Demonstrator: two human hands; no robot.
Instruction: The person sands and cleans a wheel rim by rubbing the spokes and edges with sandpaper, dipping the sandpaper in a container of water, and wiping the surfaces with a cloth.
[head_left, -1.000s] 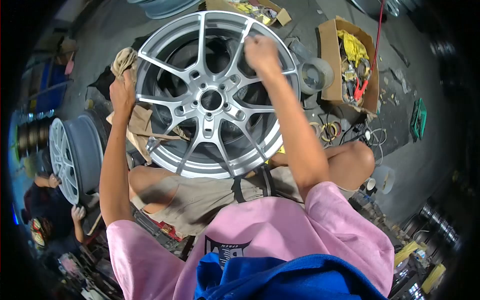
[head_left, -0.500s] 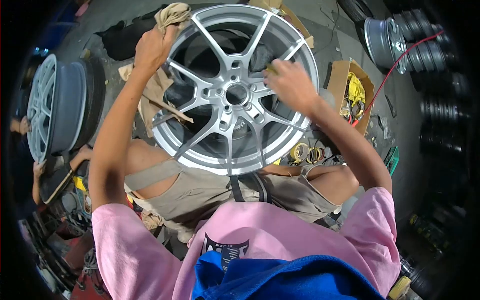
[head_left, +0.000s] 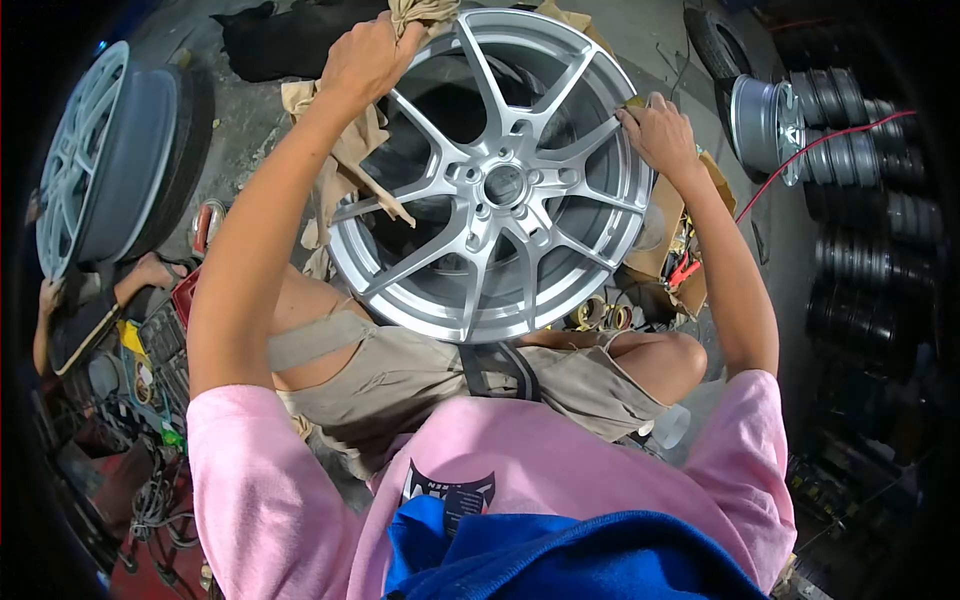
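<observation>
A silver multi-spoke car wheel rim (head_left: 520,150) lies face up in front of my lap. My left hand (head_left: 368,62) is at its upper left edge, fingers closed around a bunched beige cloth (head_left: 425,12). At the rim's upper right edge is my right hand (head_left: 660,135), pinching a small olive-yellow pad (head_left: 635,103) against or close to the outer lip. Torn brown paper (head_left: 350,165) hangs by the left side of the wheel, with a narrow strip reaching over the spokes.
Another wheel (head_left: 85,160) stands upright at left, with another person's hand (head_left: 52,293) near it. Right of me are a cardboard box (head_left: 690,290) of tools, tape rolls (head_left: 605,314), a red hose (head_left: 800,155), a tyre (head_left: 718,45) and stacked dark rims (head_left: 865,250).
My right hand has moved from a spoke near the hub outward to the wheel's upper right edge. My left hand still grips the cloth. The whole view has shifted slightly.
</observation>
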